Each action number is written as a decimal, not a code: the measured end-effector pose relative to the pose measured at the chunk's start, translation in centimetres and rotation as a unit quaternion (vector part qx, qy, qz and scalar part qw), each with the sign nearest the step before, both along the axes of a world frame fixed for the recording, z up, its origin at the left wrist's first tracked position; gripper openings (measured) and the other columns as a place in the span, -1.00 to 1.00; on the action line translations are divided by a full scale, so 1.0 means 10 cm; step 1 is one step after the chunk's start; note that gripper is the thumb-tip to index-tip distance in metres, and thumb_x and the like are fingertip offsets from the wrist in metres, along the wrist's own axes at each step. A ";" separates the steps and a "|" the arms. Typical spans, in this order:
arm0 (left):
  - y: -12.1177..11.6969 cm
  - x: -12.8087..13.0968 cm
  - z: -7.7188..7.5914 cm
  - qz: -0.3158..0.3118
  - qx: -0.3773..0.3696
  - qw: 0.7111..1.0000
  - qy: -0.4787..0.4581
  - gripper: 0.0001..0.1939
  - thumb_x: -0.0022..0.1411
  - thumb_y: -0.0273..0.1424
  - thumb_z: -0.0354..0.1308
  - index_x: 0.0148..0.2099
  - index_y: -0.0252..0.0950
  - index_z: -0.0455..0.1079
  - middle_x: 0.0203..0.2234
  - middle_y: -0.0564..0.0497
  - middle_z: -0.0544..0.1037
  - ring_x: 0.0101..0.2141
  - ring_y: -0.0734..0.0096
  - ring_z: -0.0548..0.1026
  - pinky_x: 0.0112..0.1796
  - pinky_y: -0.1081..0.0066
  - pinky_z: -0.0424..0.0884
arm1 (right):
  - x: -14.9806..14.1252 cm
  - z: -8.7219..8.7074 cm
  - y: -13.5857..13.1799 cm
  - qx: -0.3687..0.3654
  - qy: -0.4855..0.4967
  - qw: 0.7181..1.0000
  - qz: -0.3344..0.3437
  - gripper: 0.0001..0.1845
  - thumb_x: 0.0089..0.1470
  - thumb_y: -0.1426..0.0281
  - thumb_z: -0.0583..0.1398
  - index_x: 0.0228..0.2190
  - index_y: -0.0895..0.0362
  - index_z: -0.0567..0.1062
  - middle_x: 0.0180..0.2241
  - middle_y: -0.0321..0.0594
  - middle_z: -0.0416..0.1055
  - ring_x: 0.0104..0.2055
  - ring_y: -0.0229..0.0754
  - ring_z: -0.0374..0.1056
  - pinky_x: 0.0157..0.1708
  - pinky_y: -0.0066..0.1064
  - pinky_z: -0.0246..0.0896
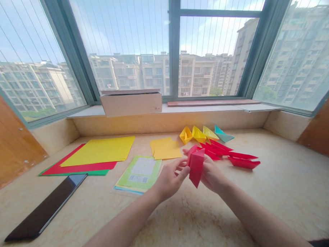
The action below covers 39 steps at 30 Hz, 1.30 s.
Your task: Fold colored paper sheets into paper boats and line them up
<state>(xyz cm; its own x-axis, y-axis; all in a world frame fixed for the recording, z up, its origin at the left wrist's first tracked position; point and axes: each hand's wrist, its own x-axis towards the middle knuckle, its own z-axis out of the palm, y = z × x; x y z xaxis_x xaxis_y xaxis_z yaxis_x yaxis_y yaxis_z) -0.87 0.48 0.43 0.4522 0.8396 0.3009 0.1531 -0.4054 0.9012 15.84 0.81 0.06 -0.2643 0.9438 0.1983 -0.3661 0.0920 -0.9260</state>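
Note:
Both hands hold a folded red paper piece above the marble sill. My left hand pinches its left edge with thumb and fingers. My right hand grips it from behind on the right, fingers partly hidden by the paper. Just beyond lie several finished red paper boats. Further back stand three yellow paper boats and a teal boat.
Yellow sheets lie on red and green sheets at left. Smaller yellow paper, a green paper pack, a dark tablet and a white box on the window ledge are also here.

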 end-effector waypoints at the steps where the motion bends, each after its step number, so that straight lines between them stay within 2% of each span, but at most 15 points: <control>1: 0.01 0.00 0.00 -0.003 -0.012 1.000 -0.008 -0.54 0.30 -0.14 0.12 0.13 -0.32 0.40 -0.09 -0.20 0.58 -0.17 0.17 0.56 -0.24 0.30 0.49 | 0.00 0.02 -0.01 0.003 -0.010 1.000 -0.001 -0.52 0.00 0.16 0.30 -0.05 0.07 0.48 -0.31 -0.12 0.57 -0.29 0.01 0.52 -0.36 -0.24 0.41; 4: 0.03 -0.01 0.00 0.011 -0.039 0.999 -0.016 -0.50 0.26 -0.11 0.17 0.09 -0.37 0.40 -0.20 -0.20 0.59 -0.23 0.20 0.56 -0.23 0.28 0.48 | 0.00 0.06 -0.03 0.020 -0.038 0.999 -0.024 -0.67 0.01 0.14 0.28 -0.24 0.09 0.53 -0.35 -0.13 0.56 -0.30 0.00 0.51 -0.38 -0.24 0.41; 8: 0.05 -0.01 0.02 0.042 -0.058 0.997 -0.030 -0.50 0.19 -0.10 0.25 0.02 -0.39 0.41 -0.22 -0.19 0.57 -0.22 0.21 0.53 -0.20 0.27 0.46 | 0.03 0.09 -0.01 0.030 -0.007 0.999 -0.037 -0.76 -0.01 0.20 0.32 -0.45 0.12 0.51 -0.43 -0.19 0.52 -0.39 -0.10 0.46 -0.35 -0.28 0.41; 13: 0.06 0.00 0.03 0.008 -0.097 0.992 -0.076 -0.54 0.18 -0.10 0.25 -0.07 -0.39 0.40 -0.24 -0.17 0.56 -0.24 0.27 0.52 -0.19 0.30 0.42 | 0.05 0.08 0.00 0.008 0.016 0.999 -0.034 -0.79 -0.04 0.26 0.35 -0.48 0.13 0.49 -0.52 -0.26 0.45 -0.51 -0.20 0.36 -0.43 -0.35 0.38; 16: 0.06 0.00 0.02 -0.020 -0.110 0.990 -0.084 -0.52 0.20 -0.11 0.24 -0.02 -0.38 0.36 -0.24 -0.16 0.56 -0.26 0.28 0.52 -0.19 0.29 0.41 | 0.03 0.06 0.02 0.016 0.040 0.999 -0.033 -0.78 -0.05 0.29 0.36 -0.50 0.14 0.46 -0.54 -0.30 0.44 -0.54 -0.26 0.33 -0.48 -0.42 0.33; 19: 0.05 0.00 0.01 0.012 -0.086 0.994 -0.059 -0.51 0.25 -0.12 0.19 0.08 -0.37 0.33 -0.13 -0.21 0.53 -0.14 0.21 0.50 -0.10 0.22 0.40 | 0.01 0.01 0.06 0.042 0.034 0.995 -0.082 -0.76 -0.02 0.27 0.36 -0.46 0.12 0.43 -0.54 -0.35 0.41 -0.58 -0.31 0.27 -0.56 -0.49 0.23; 21: 0.04 -0.01 0.01 0.046 -0.053 0.997 -0.040 -0.51 0.28 -0.13 0.15 0.12 -0.35 0.30 -0.01 -0.25 0.47 -0.04 0.18 0.45 -0.04 0.19 0.38 | 0.02 -0.04 0.09 0.078 -0.015 0.987 -0.139 -0.78 0.06 0.25 0.30 -0.42 0.10 0.40 -0.54 -0.37 0.38 -0.59 -0.33 0.23 -0.61 -0.53 0.14; 23: 0.03 -0.01 0.01 0.057 -0.020 0.998 -0.016 -0.49 0.26 -0.15 0.18 0.15 -0.33 0.28 0.06 -0.26 0.41 -0.03 0.18 0.43 -0.06 0.18 0.40 | 0.03 -0.10 0.11 0.140 -0.109 0.962 -0.209 -0.80 0.12 0.28 0.24 -0.44 0.09 0.38 -0.54 -0.36 0.36 -0.55 -0.31 0.22 -0.60 -0.53 0.10; 26: 0.01 0.00 0.01 0.037 -0.012 0.999 -0.001 -0.43 0.20 -0.21 0.24 0.19 -0.31 0.24 0.05 -0.23 0.41 -0.16 0.25 0.48 -0.17 0.23 0.46 | 0.04 -0.13 0.09 0.243 -0.261 0.896 -0.266 -0.87 0.16 0.35 0.20 -0.43 0.10 0.42 -0.50 -0.32 0.39 -0.47 -0.26 0.27 -0.51 -0.48 0.16; 28: 0.01 0.02 0.00 0.023 -0.028 0.999 -0.021 -0.41 0.20 -0.27 0.24 0.21 -0.31 0.19 0.00 -0.21 0.44 -0.21 0.29 0.50 -0.22 0.27 0.49 | 0.04 -0.11 0.07 0.286 -0.315 0.872 -0.241 -0.92 0.18 0.38 0.19 -0.27 0.09 0.48 -0.42 -0.28 0.46 -0.40 -0.22 0.35 -0.41 -0.43 0.24; 30: 0.01 0.03 -0.01 0.015 -0.045 0.997 -0.053 -0.39 0.21 -0.33 0.22 0.24 -0.31 0.13 -0.04 -0.18 0.47 -0.18 0.27 0.52 -0.20 0.27 0.50 | 0.03 -0.08 0.05 0.314 -0.346 0.863 -0.192 -0.77 0.17 0.43 0.19 -0.11 0.04 0.49 -0.30 -0.24 0.52 -0.31 -0.18 0.41 -0.30 -0.38 0.30; 33: 0.01 0.02 -0.02 0.033 -0.057 0.994 -0.085 -0.37 0.24 -0.38 0.17 0.29 -0.28 0.03 -0.08 -0.14 0.50 -0.15 0.25 0.55 -0.16 0.27 0.51 | 0.00 -0.07 0.02 0.342 -0.397 0.841 -0.138 -0.68 0.16 0.46 0.21 -0.04 -0.01 0.49 -0.24 -0.22 0.52 -0.25 -0.13 0.43 -0.27 -0.34 0.32; 36: 0.02 0.00 -0.01 0.059 -0.045 0.994 -0.082 -0.39 0.27 -0.41 0.13 0.30 -0.23 0.02 -0.12 -0.09 0.50 -0.24 0.33 0.58 -0.20 0.32 0.52 | 0.00 -0.08 0.01 0.361 -0.421 0.822 -0.130 -0.60 0.16 0.44 0.23 0.04 -0.04 0.45 -0.21 -0.20 0.50 -0.23 -0.11 0.42 -0.25 -0.31 0.33; 39: 0.02 -0.01 0.02 0.074 -0.019 0.994 -0.078 -0.41 0.28 -0.42 0.13 0.30 -0.19 0.04 -0.17 -0.04 0.52 -0.26 0.37 0.58 -0.20 0.35 0.52 | 0.01 -0.07 0.01 0.376 -0.448 0.796 -0.159 -0.51 0.15 0.46 0.24 0.11 -0.04 0.39 -0.19 -0.18 0.51 -0.18 -0.07 0.40 -0.17 -0.23 0.31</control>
<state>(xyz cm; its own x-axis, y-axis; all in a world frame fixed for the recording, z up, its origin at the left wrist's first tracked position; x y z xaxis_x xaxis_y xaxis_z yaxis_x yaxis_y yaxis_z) -0.98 0.73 0.60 0.2729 0.9054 0.3253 0.0650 -0.3547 0.9327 15.97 0.96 -0.63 -0.3885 0.6954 0.6045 0.5625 0.6986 -0.4422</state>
